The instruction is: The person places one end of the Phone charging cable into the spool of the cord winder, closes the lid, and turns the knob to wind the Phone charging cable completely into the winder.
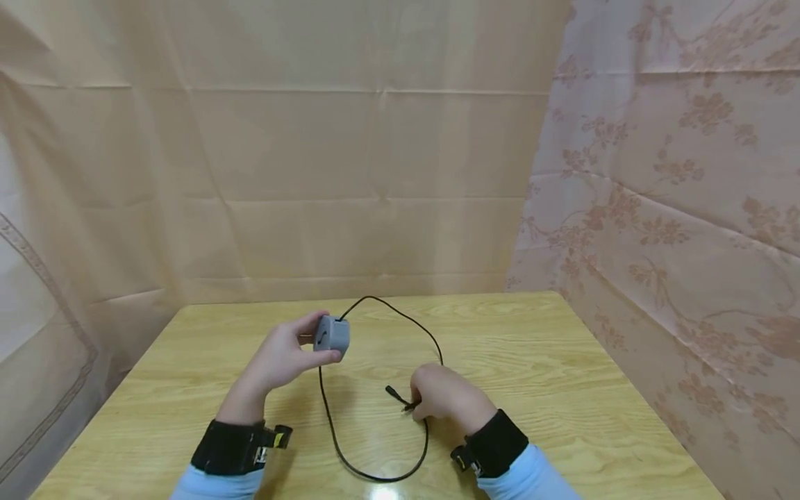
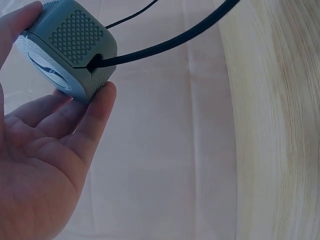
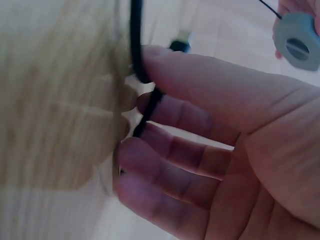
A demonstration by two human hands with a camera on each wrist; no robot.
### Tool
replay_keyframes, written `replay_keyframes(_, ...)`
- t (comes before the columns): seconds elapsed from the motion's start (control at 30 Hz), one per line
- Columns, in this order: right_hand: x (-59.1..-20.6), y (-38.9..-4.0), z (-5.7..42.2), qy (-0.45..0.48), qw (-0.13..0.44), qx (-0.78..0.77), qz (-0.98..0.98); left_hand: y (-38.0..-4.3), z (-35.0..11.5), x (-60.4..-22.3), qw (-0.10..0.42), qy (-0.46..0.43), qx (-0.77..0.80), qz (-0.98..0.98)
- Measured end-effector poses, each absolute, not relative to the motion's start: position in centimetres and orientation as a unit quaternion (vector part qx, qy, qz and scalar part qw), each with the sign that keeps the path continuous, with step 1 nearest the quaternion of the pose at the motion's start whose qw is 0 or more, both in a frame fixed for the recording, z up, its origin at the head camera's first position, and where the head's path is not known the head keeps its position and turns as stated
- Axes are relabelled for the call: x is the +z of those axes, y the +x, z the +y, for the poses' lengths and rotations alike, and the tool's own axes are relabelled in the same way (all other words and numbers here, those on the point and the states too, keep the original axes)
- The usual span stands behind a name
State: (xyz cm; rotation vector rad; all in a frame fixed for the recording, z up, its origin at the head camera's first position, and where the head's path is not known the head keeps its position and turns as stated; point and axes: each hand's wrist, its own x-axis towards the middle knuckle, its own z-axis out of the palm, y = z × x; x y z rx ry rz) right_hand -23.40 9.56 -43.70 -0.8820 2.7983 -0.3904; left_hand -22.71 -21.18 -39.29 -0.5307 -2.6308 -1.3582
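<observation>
My left hand [image 1: 284,357] grips a small blue-grey cable reel [image 1: 332,335] between thumb and fingers, raised over the table. Its case has a cross-hatched textured side and an oval raised part on the face, seen in the left wrist view. A black cable [image 1: 382,480] leaves the reel from two sides and curves round in a wide loop to my right hand [image 1: 446,397]. The right thumb and fingers pinch the cable near its ends, low over the tabletop. One black plug [image 1: 393,392] sticks out leftward past the fingertips; the fingers partly hide the other end.
The light wood table [image 1: 550,368] spreads under both hands. A beige curtain [image 1: 350,153] hangs behind it, and a pink floral cloth [image 1: 675,208] hangs along the right side. Both wrists wear black straps, the right strap [image 1: 498,444] close to the tabletop.
</observation>
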Motion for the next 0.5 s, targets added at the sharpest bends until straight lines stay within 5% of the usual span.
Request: replay_keyframes(0.5,-42.1,-24.9,12.8,-0.280,0.039,-0.189,0.940,-23.2,-23.0,-39.6,0.069,-0.129,-0.455,-0.878)
